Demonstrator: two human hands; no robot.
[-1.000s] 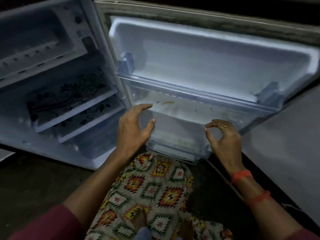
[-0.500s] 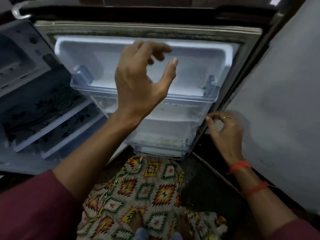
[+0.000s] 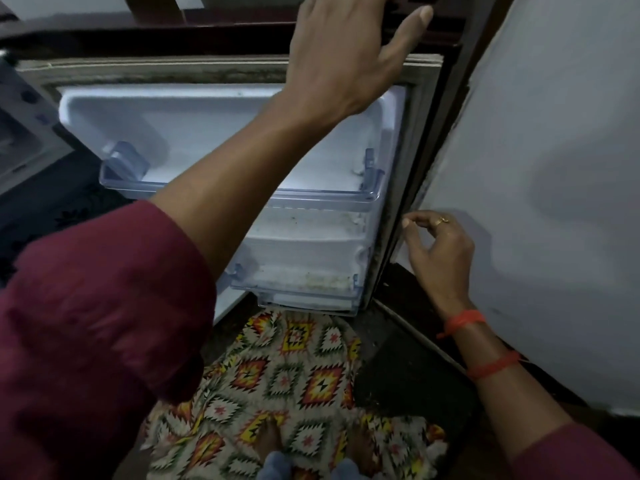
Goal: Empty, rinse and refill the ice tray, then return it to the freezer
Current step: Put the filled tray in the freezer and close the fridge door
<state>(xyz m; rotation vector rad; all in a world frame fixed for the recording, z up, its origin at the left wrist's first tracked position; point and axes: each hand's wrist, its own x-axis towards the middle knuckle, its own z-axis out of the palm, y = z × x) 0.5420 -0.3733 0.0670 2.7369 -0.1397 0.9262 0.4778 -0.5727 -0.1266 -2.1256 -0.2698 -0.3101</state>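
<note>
Maroon sleeve (image 3: 97, 323) pushed back, a person's left hand (image 3: 346, 57) reaches to the far top edge of the open fridge door (image 3: 214, 140). The thumb is spread wide and the fingertips are cut off by the frame, so any grip cannot be told. The right hand (image 3: 440, 251), red threads (image 3: 462, 320) at the wrist, hangs just beside the door's right edge, its fingers loosely curled on nothing. The freezer (image 3: 17, 133) shows partly at far left; the ice tray is not in view. Clear door shelves (image 3: 311, 199) face a patterned garment (image 3: 294, 375).
</note>
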